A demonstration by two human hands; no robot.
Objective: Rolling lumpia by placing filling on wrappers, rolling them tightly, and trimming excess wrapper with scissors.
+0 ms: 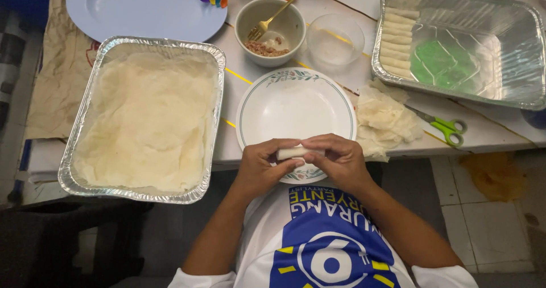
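Both hands pinching a wrapped roll over the near rim of the floral-rimmed plate [294, 109].

Left of the plate: foil tray of wrapper sheets [145, 117]. Left hand [263, 166] and right hand [340, 160] have fingers clamped on the spring roll [291, 152], held just above the plate's near edge. Long axis runs left-right, ends pointing sideways. Risk, I'd judge: thin wrapper tears or unrolls if squeezed unevenly. Right of the plate: wrapper scraps [384, 120], green scissors [446, 129].
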